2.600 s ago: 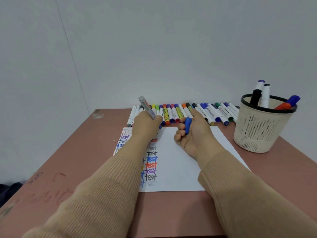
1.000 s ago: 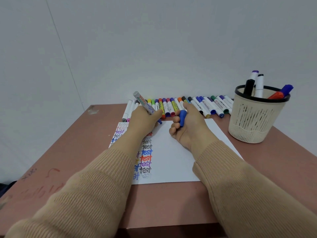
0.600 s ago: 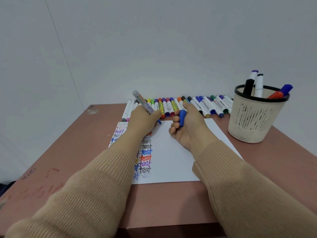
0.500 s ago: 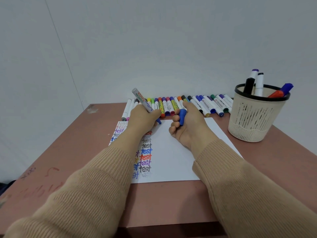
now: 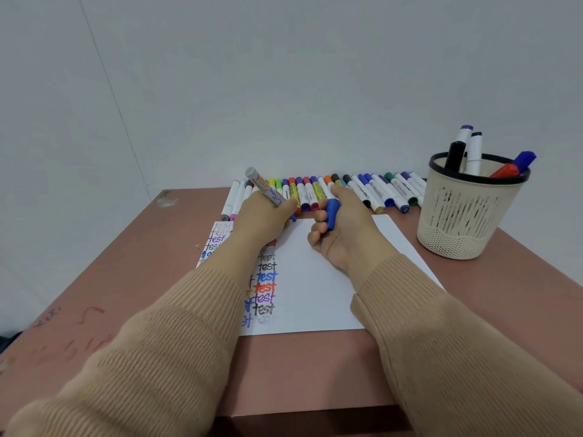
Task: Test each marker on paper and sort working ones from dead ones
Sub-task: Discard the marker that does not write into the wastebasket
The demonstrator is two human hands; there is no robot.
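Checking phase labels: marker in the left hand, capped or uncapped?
Uncapped. The marker shows a bare blue tip past the left hand; the right hand holds a blue cap.

The white sheet of paper (image 5: 331,279) carries the handwritten word "test" again and again in two columns, in black, blue, red and purple ink. The grey-barrelled marker (image 5: 263,186) bears orange and blue print along its side, too blurred to read. Labels on the white-barrelled markers (image 5: 372,190) in the row are likewise too small to read.

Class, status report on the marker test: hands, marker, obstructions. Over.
Left hand grips grey marker, blue tip at paper. Right hand holds blue cap. Nothing blocking.
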